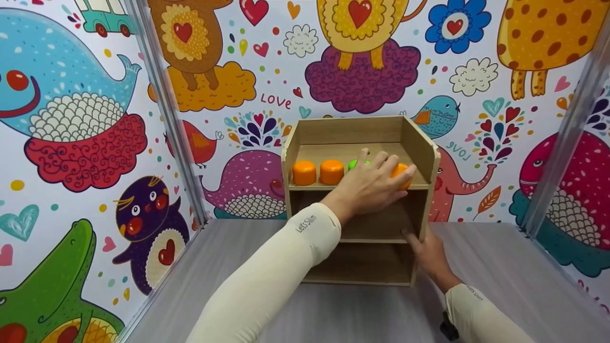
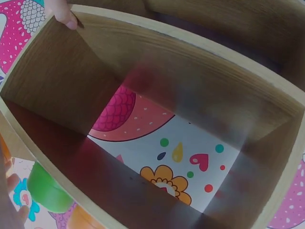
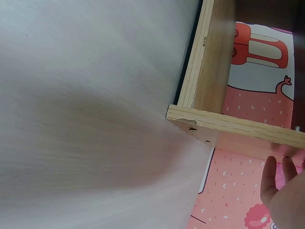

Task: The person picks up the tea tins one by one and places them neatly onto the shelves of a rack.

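Observation:
A small wooden shelf unit (image 1: 350, 128) stands upright, with short rounded orange and green cylinders along its top level. Two orange cylinders, a left one (image 1: 304, 172) and another (image 1: 331, 171), sit to the left. A green cylinder (image 1: 353, 164) is mostly hidden behind my left hand (image 1: 371, 186). That hand reaches over the front edge, thumb and fingers around an orange cylinder (image 1: 401, 172) at the right end. My right hand (image 1: 431, 255) holds the unit's right side panel; its thumb is over the front edge and its fingers (image 3: 269, 179) touch the outer face.
Two lower compartments, a middle one (image 1: 376, 221) and a bottom one (image 1: 360, 264), are open at the front. The unit stands on a grey tabletop (image 1: 238, 267). Printed walls (image 1: 267, 43) with metal corner posts (image 1: 164, 95) enclose the table at the back and sides.

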A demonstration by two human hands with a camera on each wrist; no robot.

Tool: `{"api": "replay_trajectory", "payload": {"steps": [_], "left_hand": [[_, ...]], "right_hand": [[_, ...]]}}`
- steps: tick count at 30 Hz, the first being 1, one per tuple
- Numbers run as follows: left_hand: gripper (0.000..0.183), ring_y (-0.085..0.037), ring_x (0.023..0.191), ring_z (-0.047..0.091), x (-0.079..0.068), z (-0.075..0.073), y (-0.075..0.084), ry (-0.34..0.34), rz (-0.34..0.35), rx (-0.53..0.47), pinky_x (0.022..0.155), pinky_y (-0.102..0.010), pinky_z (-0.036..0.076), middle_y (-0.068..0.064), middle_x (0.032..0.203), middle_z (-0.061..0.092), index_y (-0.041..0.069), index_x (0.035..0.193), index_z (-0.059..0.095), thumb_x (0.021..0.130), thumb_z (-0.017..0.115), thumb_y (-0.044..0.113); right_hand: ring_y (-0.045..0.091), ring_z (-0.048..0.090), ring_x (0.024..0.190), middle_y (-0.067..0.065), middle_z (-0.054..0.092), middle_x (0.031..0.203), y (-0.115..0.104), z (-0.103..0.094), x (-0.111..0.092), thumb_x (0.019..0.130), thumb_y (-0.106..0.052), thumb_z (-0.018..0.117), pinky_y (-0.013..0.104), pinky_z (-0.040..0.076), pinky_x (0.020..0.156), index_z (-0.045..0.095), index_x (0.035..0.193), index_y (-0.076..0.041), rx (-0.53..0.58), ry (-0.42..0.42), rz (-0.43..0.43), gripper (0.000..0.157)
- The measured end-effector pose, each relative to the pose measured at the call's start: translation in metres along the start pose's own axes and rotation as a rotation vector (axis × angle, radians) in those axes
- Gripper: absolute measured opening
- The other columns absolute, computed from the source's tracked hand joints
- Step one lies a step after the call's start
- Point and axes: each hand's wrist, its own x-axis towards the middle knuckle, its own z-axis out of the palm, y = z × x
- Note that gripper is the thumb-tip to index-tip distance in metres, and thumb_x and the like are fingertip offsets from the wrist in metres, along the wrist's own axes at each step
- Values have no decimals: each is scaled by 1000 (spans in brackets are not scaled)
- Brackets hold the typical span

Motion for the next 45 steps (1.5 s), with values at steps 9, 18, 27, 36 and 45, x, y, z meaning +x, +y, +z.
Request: {"api": "replay_trajectory", "payload": {"steps": [9, 18, 27, 36, 45], "left_hand": [[53, -27, 134, 48, 3, 6, -8, -28, -60, 38, 112, -58, 36, -7, 142, 53, 30, 154, 35, 107, 36, 54], [53, -28, 134, 48, 9, 10, -9, -37, -79, 38, 111, -60, 37, -8, 141, 54, 30, 154, 35, 107, 34, 54], [54, -28, 135, 47, 11, 14, -5, -57, -99, 33, 111, -62, 35, -7, 142, 53, 29, 155, 32, 107, 33, 53], [56, -27, 140, 43, 13, 15, -4, -103, -123, 17, 115, -65, 30, -7, 146, 52, 30, 158, 29, 108, 29, 55], [54, -26, 143, 40, 8, 23, -2, -128, -133, 22, 117, -66, 26, -7, 152, 46, 30, 159, 28, 109, 26, 52]], "right_hand": [[35, 60, 125, 16, 54, 147, -1, 0, 0, 102, -45, 59, 57, 47, 105, 29, 159, -20, -29, 25, -28, 69], [39, 59, 126, 15, 50, 150, -2, -1, 0, 100, -50, 60, 64, 47, 103, 24, 159, -23, 27, -11, -18, 74], [37, 61, 124, 15, 54, 147, 0, -2, 1, 100, -48, 60, 61, 48, 103, 28, 158, -21, 22, -5, -18, 71], [37, 60, 125, 18, 54, 146, 1, -2, 1, 101, -45, 59, 59, 47, 105, 31, 157, -17, -3, 17, -17, 69], [36, 59, 126, 18, 54, 147, -2, 0, -1, 102, -43, 58, 59, 47, 105, 30, 158, -17, -4, 14, -20, 67]]}}
